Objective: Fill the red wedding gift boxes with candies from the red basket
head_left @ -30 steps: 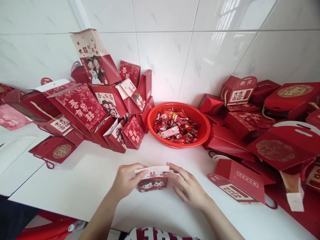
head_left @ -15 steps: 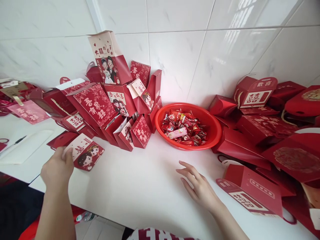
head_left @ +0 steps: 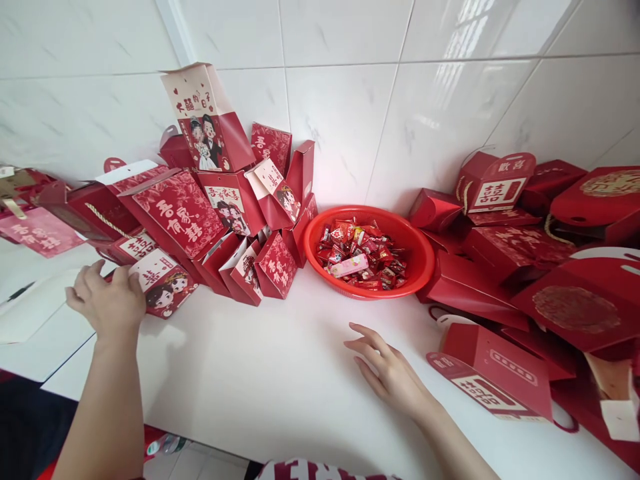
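Note:
At the left, my left hand has its fingers spread, with the thumb side against or just beside a red and white candy box printed with two cartoon faces. That box sits at the front of the left pile of boxes. My right hand hovers over or rests lightly on the white table, fingers apart and holding nothing. Beyond it stands a red plastic basket full of wrapped candies, a pink packet on top.
Several red gift boxes are stacked on the left against the tiled wall. More red boxes with handles fill the right side. An open notebook with a pen lies far left.
My left hand has set the cartoon box back against the left pile and its fingers have spread. My right hand stays almost where it was. The view has shifted slightly.

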